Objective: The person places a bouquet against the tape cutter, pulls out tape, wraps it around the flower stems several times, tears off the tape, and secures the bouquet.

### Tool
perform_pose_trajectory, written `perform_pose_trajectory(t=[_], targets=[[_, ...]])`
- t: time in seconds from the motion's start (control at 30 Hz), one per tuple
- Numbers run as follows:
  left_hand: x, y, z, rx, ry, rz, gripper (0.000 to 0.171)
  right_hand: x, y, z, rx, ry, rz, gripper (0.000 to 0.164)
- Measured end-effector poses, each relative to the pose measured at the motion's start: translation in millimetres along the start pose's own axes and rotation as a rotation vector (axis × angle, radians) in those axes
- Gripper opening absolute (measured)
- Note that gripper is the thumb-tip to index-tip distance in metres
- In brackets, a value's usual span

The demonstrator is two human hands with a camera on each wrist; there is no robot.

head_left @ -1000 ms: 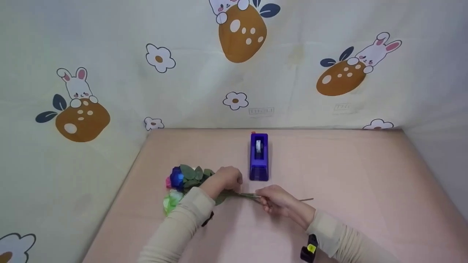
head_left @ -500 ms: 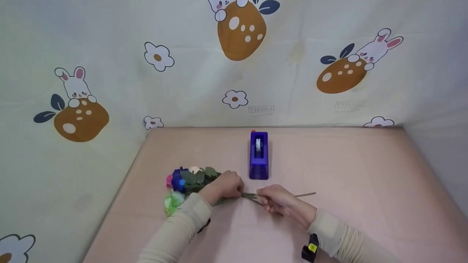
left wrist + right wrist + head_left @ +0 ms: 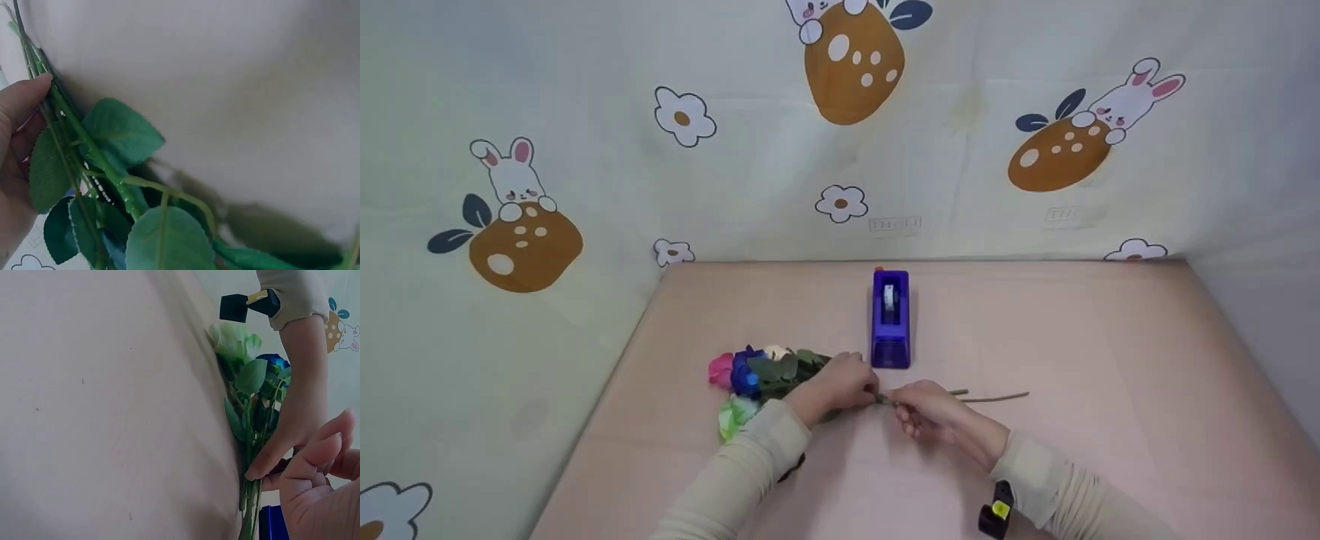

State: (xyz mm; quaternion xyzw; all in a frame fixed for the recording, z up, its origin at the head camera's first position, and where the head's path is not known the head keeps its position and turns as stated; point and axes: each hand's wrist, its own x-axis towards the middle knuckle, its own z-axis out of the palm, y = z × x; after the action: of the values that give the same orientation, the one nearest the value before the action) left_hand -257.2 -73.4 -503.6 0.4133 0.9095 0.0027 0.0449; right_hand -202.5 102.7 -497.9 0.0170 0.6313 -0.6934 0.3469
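Observation:
A bunch of artificial roses (image 3: 746, 371) in pink, blue, green and cream lies at the left of the table, blooms leftward and leaves behind them. My left hand (image 3: 844, 381) grips its green stems (image 3: 249, 517) just below the leaves; the left wrist view shows the thumb of that hand (image 3: 22, 107) pressing on them. Close beside it, my right hand (image 3: 926, 409) has curled fingers at the stems, thumb and forefinger meeting there. Stem ends (image 3: 997, 397) stick out beyond it. In the right wrist view, the right hand (image 3: 320, 489) hides what its fingertips touch.
A blue-purple tape dispenser (image 3: 891, 322) with a roll in it stands just behind the hands. The pink-covered table (image 3: 1072, 337) meets a patterned cloth backdrop (image 3: 750, 172) at the back and sides.
My left hand and the roses have shifted right, closer to my right hand. The stem ends now reach farther out past the right hand, and a second end shows. The right hand stays nearly in place.

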Motion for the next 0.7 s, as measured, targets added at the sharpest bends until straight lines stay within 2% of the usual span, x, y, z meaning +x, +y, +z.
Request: perform_pose_trajectory(t=[0.17, 0.47, 0.7], targets=[[-4.7, -4.1, -6.5, 0.034, -0.035, -0.003, 0.013, -2, -2, -2, -0.012, -0.011, 0.002, 0.021], [-14.2, -22.4, -22.0, 0.038, 0.006, 0.042, 0.012, -5, -9, -7, -0.036, -0.021, -0.038, 0.023], [-20.3, -30.3, -27.9, -0.006, 0.009, 0.056, 0.009, -5, -7, -7, -0.043, -0.007, -0.024, 0.025]])
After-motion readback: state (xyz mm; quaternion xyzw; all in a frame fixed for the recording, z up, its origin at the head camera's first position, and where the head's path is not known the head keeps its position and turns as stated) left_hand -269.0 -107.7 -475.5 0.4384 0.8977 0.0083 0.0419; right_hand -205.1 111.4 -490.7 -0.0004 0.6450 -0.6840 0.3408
